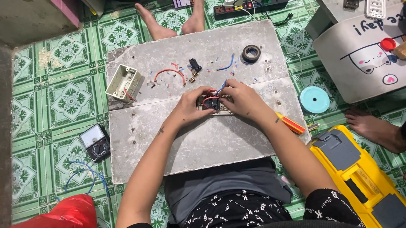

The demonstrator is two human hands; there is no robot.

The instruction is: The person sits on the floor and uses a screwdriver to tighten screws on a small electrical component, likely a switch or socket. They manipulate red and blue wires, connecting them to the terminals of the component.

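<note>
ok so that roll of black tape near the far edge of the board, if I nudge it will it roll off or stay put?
The roll of black tape lies flat on its side on the grey board, so a nudge would probably slide it, not roll it. It looks small and hollow, so likely light. Stood on edge, it could roll off.

Left hand [189, 106] and right hand [240, 99] pinch a wired switch module [212, 103] (red leads attached) on the grey board [204, 141]

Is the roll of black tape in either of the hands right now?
No, the roll of black tape lies alone on the grey board, while the left hand and right hand hold a small wired part.
</note>
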